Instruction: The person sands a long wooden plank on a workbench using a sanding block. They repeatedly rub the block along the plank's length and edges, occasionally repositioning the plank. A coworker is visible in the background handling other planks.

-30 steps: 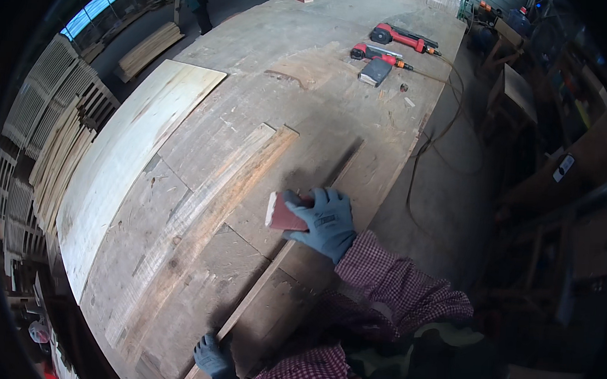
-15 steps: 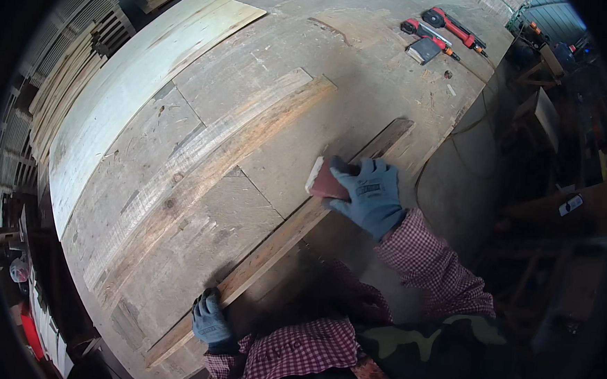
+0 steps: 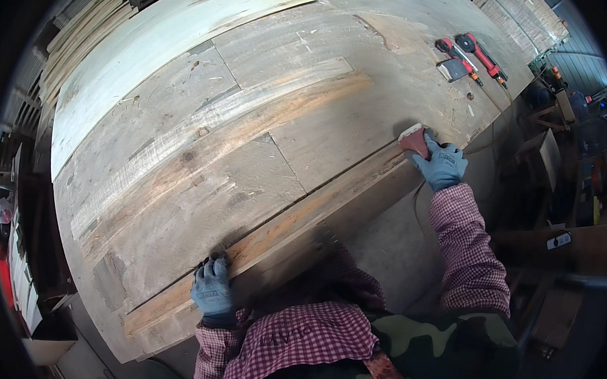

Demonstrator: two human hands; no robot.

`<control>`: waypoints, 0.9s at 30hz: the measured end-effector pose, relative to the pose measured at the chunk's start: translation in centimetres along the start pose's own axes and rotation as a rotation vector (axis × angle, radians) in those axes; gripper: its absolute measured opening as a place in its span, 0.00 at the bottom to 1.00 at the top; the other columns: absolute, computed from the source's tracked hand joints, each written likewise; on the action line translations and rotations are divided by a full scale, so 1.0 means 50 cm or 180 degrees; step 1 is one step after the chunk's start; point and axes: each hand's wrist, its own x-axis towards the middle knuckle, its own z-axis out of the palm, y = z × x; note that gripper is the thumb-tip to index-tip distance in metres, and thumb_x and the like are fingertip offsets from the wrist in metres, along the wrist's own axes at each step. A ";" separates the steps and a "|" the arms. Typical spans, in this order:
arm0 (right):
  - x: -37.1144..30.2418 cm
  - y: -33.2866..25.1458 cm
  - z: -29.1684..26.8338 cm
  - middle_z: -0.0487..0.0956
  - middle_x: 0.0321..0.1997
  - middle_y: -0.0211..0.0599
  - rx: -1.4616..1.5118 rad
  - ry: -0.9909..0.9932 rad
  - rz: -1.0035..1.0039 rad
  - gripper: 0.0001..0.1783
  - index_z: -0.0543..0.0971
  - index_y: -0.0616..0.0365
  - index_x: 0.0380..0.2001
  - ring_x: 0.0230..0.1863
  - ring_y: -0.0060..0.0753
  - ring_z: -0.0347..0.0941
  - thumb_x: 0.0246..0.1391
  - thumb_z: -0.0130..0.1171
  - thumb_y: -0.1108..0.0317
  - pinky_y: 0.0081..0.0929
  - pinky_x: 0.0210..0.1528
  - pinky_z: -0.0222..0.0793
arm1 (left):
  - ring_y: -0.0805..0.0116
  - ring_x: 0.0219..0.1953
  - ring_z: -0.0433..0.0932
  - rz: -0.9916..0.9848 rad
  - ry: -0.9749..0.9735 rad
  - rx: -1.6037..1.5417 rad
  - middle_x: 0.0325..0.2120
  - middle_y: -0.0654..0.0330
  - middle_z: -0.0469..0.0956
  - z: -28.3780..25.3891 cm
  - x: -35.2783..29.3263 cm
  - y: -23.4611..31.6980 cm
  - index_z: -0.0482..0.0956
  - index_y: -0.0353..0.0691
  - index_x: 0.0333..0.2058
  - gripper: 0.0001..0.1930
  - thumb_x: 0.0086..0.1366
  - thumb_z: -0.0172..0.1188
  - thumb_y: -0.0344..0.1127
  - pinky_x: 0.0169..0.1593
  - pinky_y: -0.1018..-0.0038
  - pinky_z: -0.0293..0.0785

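A long, narrow wooden board (image 3: pixel 302 216) lies slantwise along the near edge of the worktable. My left hand (image 3: pixel 212 288), in a blue-grey work glove, grips the board near its lower left end, fingers bent over its far edge. At the far right end, my right hand (image 3: pixel 442 163), gloved alike, is closed around a sanding block (image 3: pixel 413 140) with a dark red abrasive face and a whitish edge. The block rests on the board's top, and the fingers partly cover it.
The wooden worktable (image 3: pixel 334 143) bears a second, two-toned plank (image 3: pixel 194 151) beyond the board. A pale plywood sheet (image 3: pixel 159 55) lies farther back. Two red power tools (image 3: pixel 486 60) sit at the far right with a hose. Stacked slats (image 3: pixel 84 33) stand at the left.
My right hand has slid the sanding block along the board, away to the upper right, and the arm is straighter. My left hand still holds the board. The head view has shifted.
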 end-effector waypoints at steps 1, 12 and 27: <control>0.002 -0.012 -0.007 0.74 0.50 0.46 -0.0038 0.0013 0.0093 0.46 0.66 0.29 0.66 0.48 0.49 0.70 0.47 0.48 0.21 0.48 0.52 0.61 | 0.57 0.42 0.79 -0.0039 -0.0006 -0.0038 0.42 0.63 0.81 -0.011 0.008 0.008 0.77 0.50 0.46 0.14 0.61 0.53 0.36 0.40 0.64 0.78; -0.419 -0.401 -0.127 0.70 0.51 0.39 0.1701 0.0125 -0.3137 0.43 0.69 0.33 0.64 0.53 0.45 0.64 0.46 0.59 0.31 0.47 0.53 0.61 | 0.57 0.42 0.78 -0.0190 -0.0338 0.0027 0.40 0.61 0.80 0.011 0.009 -0.006 0.78 0.50 0.46 0.17 0.55 0.60 0.37 0.42 0.63 0.77; 0.014 -0.068 -0.017 0.72 0.54 0.49 0.0445 0.0078 0.0279 0.46 0.64 0.26 0.67 0.54 0.55 0.69 0.46 0.51 0.22 0.52 0.54 0.64 | 0.57 0.37 0.80 0.0029 -0.0527 -0.0361 0.34 0.61 0.81 -0.033 0.062 -0.036 0.81 0.52 0.42 0.19 0.52 0.68 0.49 0.40 0.62 0.76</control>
